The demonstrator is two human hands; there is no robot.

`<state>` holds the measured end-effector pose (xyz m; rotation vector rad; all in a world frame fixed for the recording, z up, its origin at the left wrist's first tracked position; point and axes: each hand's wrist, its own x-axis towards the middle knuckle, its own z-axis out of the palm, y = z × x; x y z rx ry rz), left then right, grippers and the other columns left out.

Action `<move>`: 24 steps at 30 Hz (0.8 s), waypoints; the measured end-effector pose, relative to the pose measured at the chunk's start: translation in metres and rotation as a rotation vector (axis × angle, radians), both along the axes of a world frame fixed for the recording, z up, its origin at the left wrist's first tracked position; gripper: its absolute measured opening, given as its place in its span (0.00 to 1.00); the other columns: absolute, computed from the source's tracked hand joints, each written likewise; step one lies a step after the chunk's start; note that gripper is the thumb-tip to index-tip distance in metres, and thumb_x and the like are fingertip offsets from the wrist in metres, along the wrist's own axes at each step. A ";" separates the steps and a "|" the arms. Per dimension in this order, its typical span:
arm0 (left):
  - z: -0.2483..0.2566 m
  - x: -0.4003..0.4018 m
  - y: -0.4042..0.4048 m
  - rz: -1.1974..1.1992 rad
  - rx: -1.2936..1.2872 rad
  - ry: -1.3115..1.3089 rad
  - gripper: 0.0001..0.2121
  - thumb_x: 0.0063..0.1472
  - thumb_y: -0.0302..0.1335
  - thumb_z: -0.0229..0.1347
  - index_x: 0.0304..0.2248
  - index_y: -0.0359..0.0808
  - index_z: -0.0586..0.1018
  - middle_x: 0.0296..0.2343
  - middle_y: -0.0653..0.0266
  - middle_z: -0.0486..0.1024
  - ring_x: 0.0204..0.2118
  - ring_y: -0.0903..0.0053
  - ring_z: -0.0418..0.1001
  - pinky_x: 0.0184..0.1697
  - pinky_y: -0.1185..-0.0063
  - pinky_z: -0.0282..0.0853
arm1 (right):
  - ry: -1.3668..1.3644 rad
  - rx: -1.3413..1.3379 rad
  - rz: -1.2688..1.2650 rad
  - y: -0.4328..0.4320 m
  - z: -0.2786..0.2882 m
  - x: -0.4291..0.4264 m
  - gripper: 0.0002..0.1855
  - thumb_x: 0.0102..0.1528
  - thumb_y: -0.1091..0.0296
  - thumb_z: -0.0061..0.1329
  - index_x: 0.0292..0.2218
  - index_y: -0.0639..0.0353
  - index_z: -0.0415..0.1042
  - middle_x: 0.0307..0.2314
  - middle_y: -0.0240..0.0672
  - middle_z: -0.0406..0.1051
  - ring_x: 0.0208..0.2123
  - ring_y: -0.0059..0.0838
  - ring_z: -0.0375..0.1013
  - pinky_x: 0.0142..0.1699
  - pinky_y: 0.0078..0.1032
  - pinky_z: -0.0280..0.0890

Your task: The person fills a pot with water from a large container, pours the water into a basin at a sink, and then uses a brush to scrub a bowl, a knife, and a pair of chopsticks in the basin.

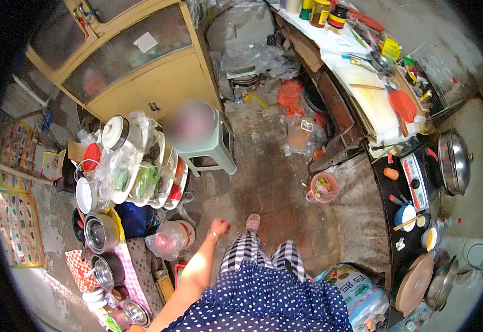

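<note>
My left hand (220, 227) hangs over the floor at lower centre, its fingers curled, with a thin bracelet at the wrist. Nothing shows in it, but the inside of the fist is hidden. My right hand is out of view. Beside my left hand, one foot in a pink slipper (253, 222) stands on the worn floor. To the left of the hand sits a white bucket (186, 233) with a plastic bag against it. A multi-tier white rack (142, 202) with vegetables in bags stands further up on the left.
A pale green plastic stool (204, 156) stands before a yellow cabinet (154, 87). A pink waste basket (323, 187) is on the floor at right, beside a cloth-fronted counter with a gas stove (414, 182). Pots (100, 232) line the left side; a filled sack (355, 290) lies lower right.
</note>
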<state>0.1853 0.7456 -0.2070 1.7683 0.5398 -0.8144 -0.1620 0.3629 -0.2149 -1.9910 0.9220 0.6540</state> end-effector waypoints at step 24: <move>0.052 0.336 -0.124 -0.368 0.000 -0.378 0.08 0.54 0.24 0.49 0.31 0.25 0.72 0.23 0.60 0.72 0.23 0.77 0.71 0.26 0.81 0.68 | -0.602 -0.238 -0.292 -0.115 0.142 0.429 0.12 0.46 0.62 0.47 0.25 0.63 0.71 0.18 0.44 0.69 0.20 0.41 0.70 0.25 0.31 0.63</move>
